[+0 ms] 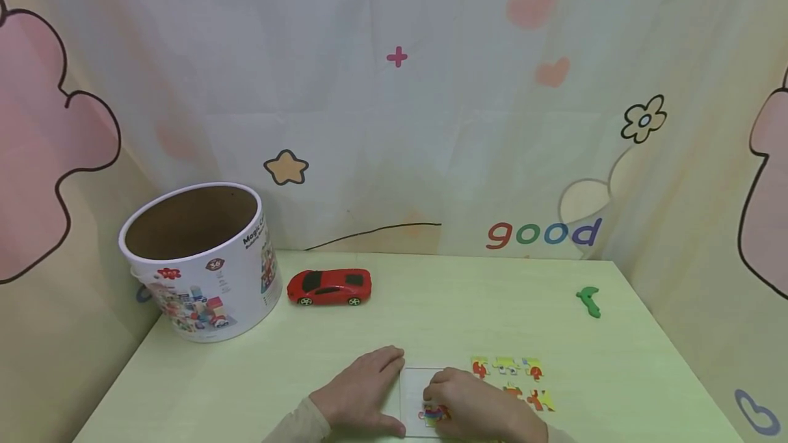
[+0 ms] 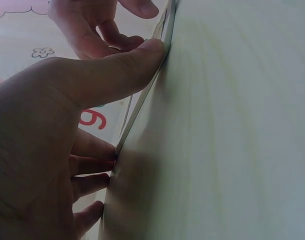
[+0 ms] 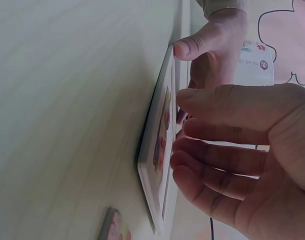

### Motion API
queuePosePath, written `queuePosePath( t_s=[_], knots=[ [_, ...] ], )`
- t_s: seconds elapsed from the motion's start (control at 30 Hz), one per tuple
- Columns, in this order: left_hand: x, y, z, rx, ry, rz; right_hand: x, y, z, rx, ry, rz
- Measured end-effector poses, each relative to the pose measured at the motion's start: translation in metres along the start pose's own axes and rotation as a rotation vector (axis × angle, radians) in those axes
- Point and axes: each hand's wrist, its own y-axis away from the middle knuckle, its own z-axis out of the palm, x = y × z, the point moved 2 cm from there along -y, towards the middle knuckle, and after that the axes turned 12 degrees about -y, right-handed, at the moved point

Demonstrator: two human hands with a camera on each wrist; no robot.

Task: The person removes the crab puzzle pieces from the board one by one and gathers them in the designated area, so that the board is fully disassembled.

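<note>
A white puzzle tray [image 1: 414, 388] lies flat near the front of the table. My left hand [image 1: 364, 392] lies along its left side, thumb spread from the fingers, fingertips against the edge; the left wrist view shows the thumb on the rim. Joined puzzle pieces [image 1: 434, 413] with a colourful picture lie inside the tray, partly hidden by my right hand [image 1: 470, 405]. In the right wrist view the right fingers [image 3: 212, 185] are bent loosely with the tips close over the tray, the thumb apart from them, nothing visible between.
Several loose puzzle pieces [image 1: 506, 365] lie in rows right of the tray. A red toy car [image 1: 329, 287] stands at the back, beside a big white bucket [image 1: 212, 292] at the left. A small green toy piece [image 1: 589, 302] lies at the back right.
</note>
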Motion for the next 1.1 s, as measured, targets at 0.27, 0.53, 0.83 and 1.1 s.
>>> queuePosePath(
  t_s=[0.27, 0.53, 0.83, 1.1],
  knots=[
    [0.0, 0.0, -0.001, 0.02, -0.025, 0.009, 0.0, -0.001, 0.0, 0.008, -0.003, -0.004],
    [0.0, 0.0, -0.001, 0.023, -0.02, 0.011, -0.001, -0.005, 0.003, -0.019, -0.039, 0.048],
    [0.001, 0.001, 0.001, 0.017, -0.01, 0.003, -0.001, -0.01, 0.007, -0.047, -0.047, 0.07],
    [0.0, 0.0, 0.0, -0.012, 0.012, -0.009, 0.0, -0.012, 0.008, -0.061, -0.036, 0.07]
  ],
)
